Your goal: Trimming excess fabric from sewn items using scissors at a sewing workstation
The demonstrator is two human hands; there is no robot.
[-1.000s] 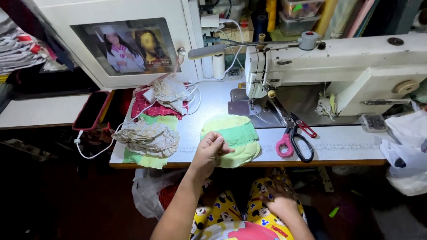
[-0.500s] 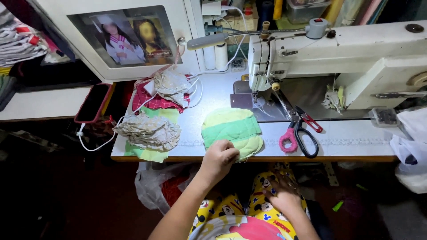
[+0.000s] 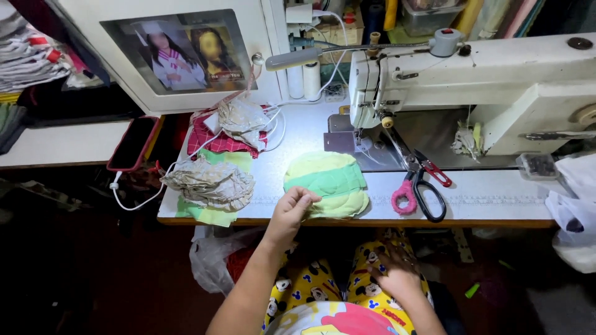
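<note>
A rounded green and yellow striped fabric piece (image 3: 327, 182) lies on the sewing table (image 3: 484, 192), in front of the white sewing machine (image 3: 478, 87). My left hand (image 3: 292, 209) pinches its near left edge, fingers closed on the cloth. My right hand (image 3: 392, 273) rests below the table on my lap, on yellow patterned cloth, fingers spread and holding nothing.
Pink-handled scissors (image 3: 419, 186) lie right of the fabric piece. A pile of grey and green fabric pieces (image 3: 210, 185) sits at the table's left, with more red and grey cloth (image 3: 233, 127) behind it. A phone (image 3: 132, 142) with a cable lies at the left. A white bag (image 3: 574, 205) hangs at the right.
My left hand slid from on top of the striped piece back to its near left edge and closed on it. The right hand stayed on my lap.
</note>
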